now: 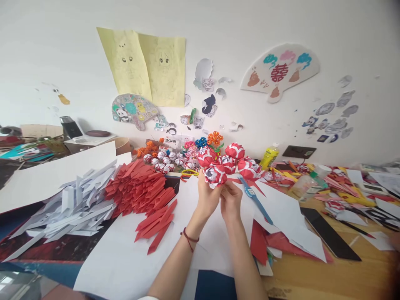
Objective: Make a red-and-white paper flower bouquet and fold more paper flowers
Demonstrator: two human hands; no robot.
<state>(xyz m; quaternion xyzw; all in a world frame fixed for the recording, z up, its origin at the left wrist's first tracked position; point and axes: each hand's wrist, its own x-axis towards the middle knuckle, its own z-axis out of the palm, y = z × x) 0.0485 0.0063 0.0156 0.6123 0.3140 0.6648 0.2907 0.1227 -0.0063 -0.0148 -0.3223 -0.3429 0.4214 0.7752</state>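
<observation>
Over the white paper on the table, my left hand [208, 195] is closed on a red-and-white folded paper flower [215, 174], a round ball of folded strips. The fingers of my right hand [231, 199] are bent and pressed together at its lower right side, their tips partly hidden. Just behind stand more round paper flowers [235, 151] of the same red and white. To the left of my hands lie a heap of red folded paper strips [139, 185], a few loose red strips [158, 223] and a pile of white folded strips [78, 204].
A blue utility knife [256, 200] lies on white sheets to the right. Beyond it are a black phone-like slab [331, 233], a clear bottle [308, 185] and paper scraps. A yellow bottle [269, 156] stands near the wall. Small paper flowers [165, 160] crowd the back.
</observation>
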